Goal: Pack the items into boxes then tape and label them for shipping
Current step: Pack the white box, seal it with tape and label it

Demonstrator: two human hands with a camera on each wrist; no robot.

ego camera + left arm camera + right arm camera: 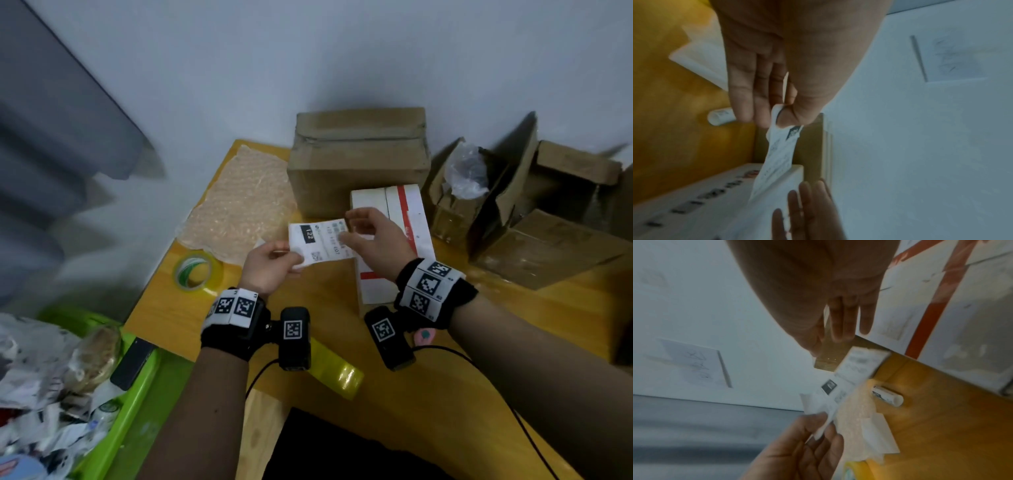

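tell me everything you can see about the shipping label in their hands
The shipping label is a small white paper slip with blurred dark print and a black block reading 122. It is held flat above the table, beside the white box. The left hand pinches one end; the right hand pinches the other.

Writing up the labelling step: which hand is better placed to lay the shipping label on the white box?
Right, probably. The right hand holds the shipping label by the end over the white box; the left hand pinches the far end, beside the box.

Dim, flat indoor light; head view's edges smeared; wrist views dark, blurred.
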